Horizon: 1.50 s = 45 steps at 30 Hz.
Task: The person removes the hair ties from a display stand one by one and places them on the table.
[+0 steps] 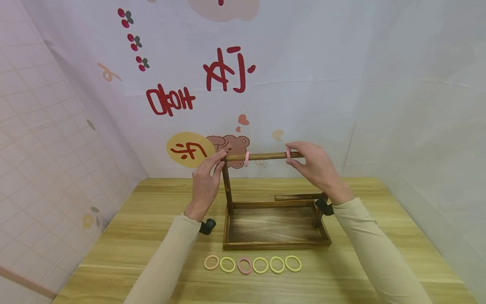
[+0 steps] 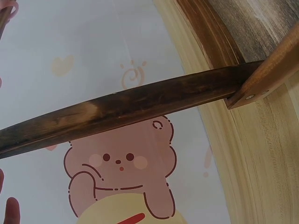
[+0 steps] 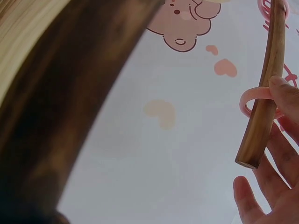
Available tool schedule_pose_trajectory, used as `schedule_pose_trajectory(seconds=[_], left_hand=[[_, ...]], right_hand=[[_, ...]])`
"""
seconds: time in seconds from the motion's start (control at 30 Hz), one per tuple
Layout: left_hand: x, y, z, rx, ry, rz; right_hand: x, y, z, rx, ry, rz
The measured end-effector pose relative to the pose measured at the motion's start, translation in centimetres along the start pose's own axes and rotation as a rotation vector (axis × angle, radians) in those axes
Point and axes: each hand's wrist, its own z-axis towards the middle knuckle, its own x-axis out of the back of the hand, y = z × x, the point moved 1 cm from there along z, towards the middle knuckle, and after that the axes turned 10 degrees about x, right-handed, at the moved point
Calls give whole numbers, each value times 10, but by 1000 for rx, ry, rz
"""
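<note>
A wooden stand [image 1: 277, 245] has a tray base, an upright post [image 1: 228, 185] at the left and a top bar [image 1: 267, 156] reaching right to a free end. My left hand [image 1: 205, 181] holds the stand at its upper left corner, thumb and fingers around where the post meets the bar. Near the bar's free end, my right hand [image 1: 315, 166] pinches a pink ring [image 3: 254, 95] that encircles the bar. Another pink ring [image 1: 247, 159] hangs on the bar farther left, apart from both hands.
In front of the tray lies a row of several rings: a peach ring [image 1: 211, 262], a pink ring [image 1: 244, 266] and yellow rings [image 1: 260, 265]. A shorter, lower bar [image 1: 298, 196] extends left from the stand's right post. A printed white cloth [image 1: 303, 105] hangs behind the wooden table [image 1: 144, 236].
</note>
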Motion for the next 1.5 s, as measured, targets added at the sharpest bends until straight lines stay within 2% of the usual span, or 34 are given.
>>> schedule_pose_trajectory(seconds=[0.33, 0.83, 1.5], left_hand=[[1, -1, 0, -18, 12, 1], [1, -1, 0, -13, 0, -3], [0, -2, 0, -19, 1, -3]], right_hand=[[3, 2, 0, 8, 3, 5], [8, 5, -5, -24, -1, -8], [13, 11, -13, -25, 11, -13]])
